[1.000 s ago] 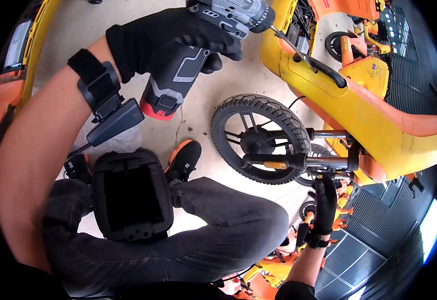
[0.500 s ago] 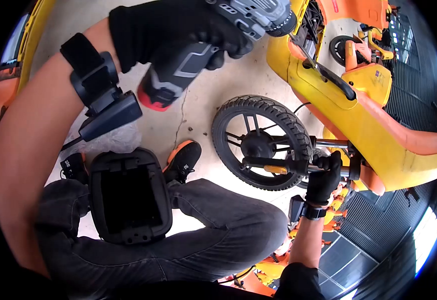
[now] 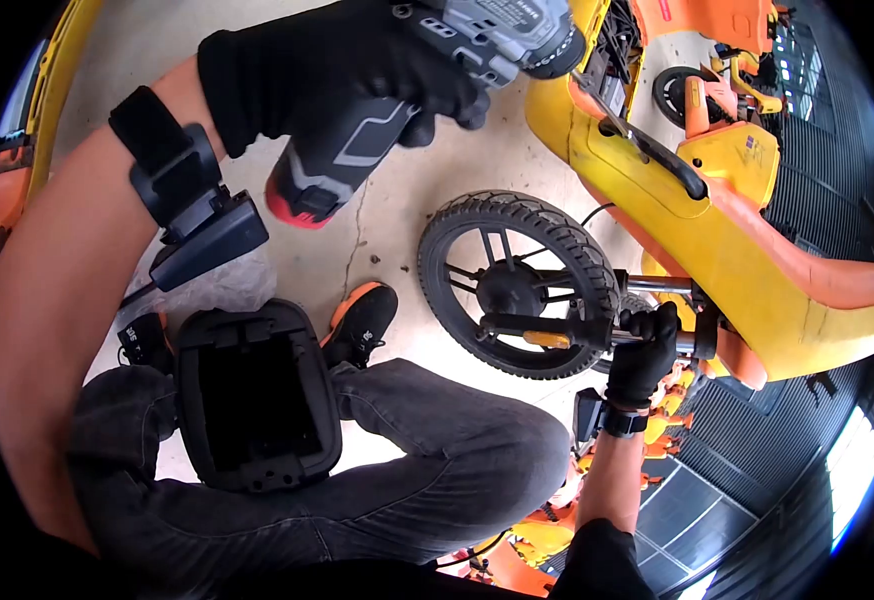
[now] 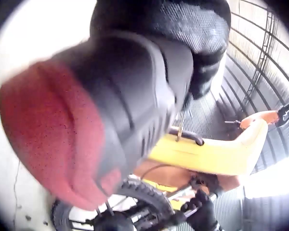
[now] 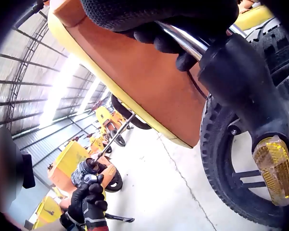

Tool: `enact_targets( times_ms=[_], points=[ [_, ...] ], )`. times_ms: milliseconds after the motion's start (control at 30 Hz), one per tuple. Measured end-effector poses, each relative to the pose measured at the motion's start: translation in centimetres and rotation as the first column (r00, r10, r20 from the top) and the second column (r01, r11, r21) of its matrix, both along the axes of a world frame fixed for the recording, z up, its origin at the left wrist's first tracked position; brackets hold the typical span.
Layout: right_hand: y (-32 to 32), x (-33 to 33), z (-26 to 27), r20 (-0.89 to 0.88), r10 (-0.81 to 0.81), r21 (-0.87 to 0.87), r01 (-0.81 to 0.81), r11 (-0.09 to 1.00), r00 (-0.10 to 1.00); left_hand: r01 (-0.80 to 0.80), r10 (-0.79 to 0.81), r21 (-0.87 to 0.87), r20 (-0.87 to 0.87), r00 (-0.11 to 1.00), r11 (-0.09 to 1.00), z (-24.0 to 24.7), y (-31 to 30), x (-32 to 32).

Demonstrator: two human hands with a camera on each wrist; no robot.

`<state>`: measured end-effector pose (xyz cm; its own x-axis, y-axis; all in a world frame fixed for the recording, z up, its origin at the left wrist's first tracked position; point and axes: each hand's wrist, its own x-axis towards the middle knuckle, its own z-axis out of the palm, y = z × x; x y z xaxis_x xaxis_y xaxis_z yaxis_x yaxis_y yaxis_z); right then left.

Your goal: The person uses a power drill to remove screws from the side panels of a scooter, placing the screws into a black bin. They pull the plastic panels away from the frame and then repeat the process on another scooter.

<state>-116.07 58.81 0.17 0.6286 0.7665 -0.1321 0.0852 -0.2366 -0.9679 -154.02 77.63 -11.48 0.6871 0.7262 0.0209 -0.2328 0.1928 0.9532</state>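
My gloved left hand (image 3: 357, 75) grips a grey and black cordless drill (image 3: 372, 140) at the top left of the head view. Its red-ended battery (image 4: 53, 134) fills much of the left wrist view. A long thin bit (image 3: 587, 85) runs from the chuck toward the yellow body panel (image 3: 622, 165) of a scooter, near a curved black handle (image 3: 667, 170). My gloved right hand (image 3: 645, 350) curls round the scooter's front fork, just above the black lower leg (image 5: 238, 79). Below that leg sits an amber reflector (image 5: 274, 168), beside the front wheel (image 3: 447, 300).
A black case-like device (image 3: 192, 400) lies at my lap between the legs. Clear plastic wrap (image 3: 227, 285) lies on the floor beyond it. More yellow and orange scooters stand around, one (image 3: 737, 160) behind the panel. A corrugated wall (image 3: 827, 200) rises at the right.
My right hand has gone from straight fingers beside the fork to gripping it. The drill has shifted slightly, with its battery end swinging left and up.
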Motion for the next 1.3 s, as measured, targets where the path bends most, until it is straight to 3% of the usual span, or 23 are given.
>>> enact_targets(
  times_ms=[167, 400, 467, 533, 567, 667, 700, 767, 833, 900, 1300],
  points=[
    [0.0, 0.3, -0.1, -0.008, 0.008, 0.005, -0.008, 1.000, 1.000, 0.003, 0.001, -0.214, 0.018, 1.000, 0.977, -0.4, -0.8, 0.3],
    [-0.1, 0.7, 0.0, 0.009, 0.073, 0.003, -0.073, 0.997, 0.997, 0.008, -0.010, -0.092, -0.023, 1.000, 0.996, -0.5, -0.2, 0.3],
    [0.0, 0.8, 0.0, 0.007, 0.075, 0.000, -0.075, 0.997, 0.997, -0.005, 0.034, 0.086, -0.337, 0.941, 0.996, 0.1, 0.1, 0.4],
    [-0.1, 0.9, 0.0, 0.009, 0.058, 0.003, -0.058, 0.998, 0.998, 0.061, -0.045, 0.035, -0.336, 0.941, 0.998, -1.0, 1.2, -0.3],
    [-0.1, 0.9, 0.0, 0.047, 0.038, -0.017, -0.037, 0.999, 0.998, 0.186, -0.211, -0.115, -0.266, 0.941, 0.976, 0.1, 2.0, -1.1],
    [-0.4, 1.5, -0.1, 0.021, 0.085, -0.006, -0.084, 0.996, 0.996, 0.319, -0.352, -0.165, -0.241, 0.905, 0.933, 2.5, 3.4, -2.1],
    [-0.3, 1.4, -0.1, 0.021, 0.083, -0.005, -0.083, 0.997, 0.996, 0.182, -0.112, 0.287, -0.244, 0.963, 0.940, 0.8, 3.0, -1.9],
    [-0.2, 0.9, -0.1, 0.039, 0.053, 0.002, -0.054, 0.999, 0.998, 0.017, 0.107, 0.681, -0.140, 0.984, 0.732, -2.2, 2.7, -2.3],
    [-0.2, 0.8, -0.1, 0.027, 0.057, 0.004, -0.057, 0.998, 0.998, -0.038, 0.102, 0.707, -0.049, 0.994, 0.706, -5.4, 2.4, -3.6],
    [-0.1, 0.9, -0.1, 0.017, 0.065, 0.006, -0.065, 0.998, 0.998, -0.014, 0.082, 0.682, -0.068, 0.994, 0.731, -5.7, 2.6, -3.5],
    [-0.2, 0.2, 0.0, 0.007, -0.009, 0.012, 0.009, 1.000, 1.000, 0.083, 0.050, 0.501, -0.245, 0.968, 0.862, -2.9, 3.3, -2.9]
  ],
)
